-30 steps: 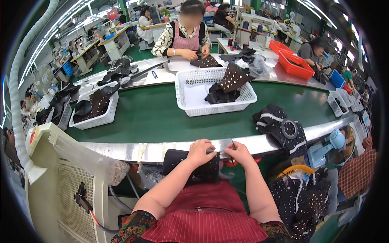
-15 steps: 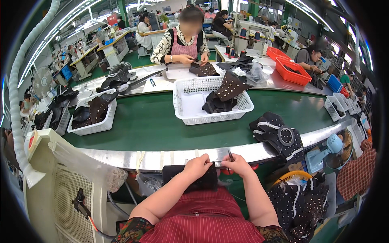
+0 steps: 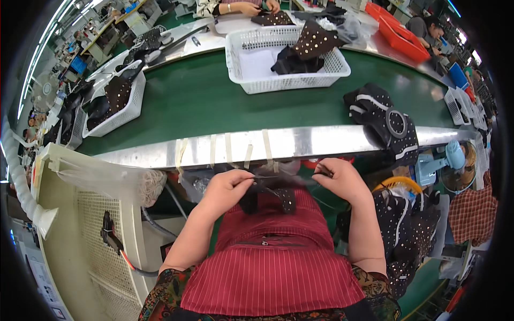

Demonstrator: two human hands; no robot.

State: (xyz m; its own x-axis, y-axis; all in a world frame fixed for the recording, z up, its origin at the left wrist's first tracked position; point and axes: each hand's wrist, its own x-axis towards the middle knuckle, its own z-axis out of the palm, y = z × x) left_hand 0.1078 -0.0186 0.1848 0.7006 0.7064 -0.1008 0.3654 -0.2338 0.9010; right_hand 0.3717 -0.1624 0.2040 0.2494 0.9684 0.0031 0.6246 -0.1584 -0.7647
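My left hand [image 3: 229, 188] pinches the edge of a black piece of fabric [image 3: 288, 201] with pale dots, which hangs over my red striped apron [image 3: 267, 283]. Part of the piece is smeared by motion. To the right, apart from it, my right hand [image 3: 342, 181] is closed around a slim dark tool [image 3: 325, 170], mostly hidden by the fingers. A blurred dark streak lies between the two hands. Just beyond them runs the metal edge [image 3: 305, 143] of the bench, with strips of tape [image 3: 267, 144] stuck on it.
A white basket [image 3: 289, 83] with dotted brown pieces stands on the green belt [image 3: 187, 101]. More filled baskets [image 3: 120, 115] stand at left. A dotted black bundle [image 3: 383, 115] overhangs the edge at right, near a blue fan [image 3: 435, 170]. Across the belt, another person's hands [image 3: 249, 8] handle fabric.
My hands have moved apart, the right one outward to the right, the left one to the left. The fabric has swung and hangs differently. The view has tilted further down.
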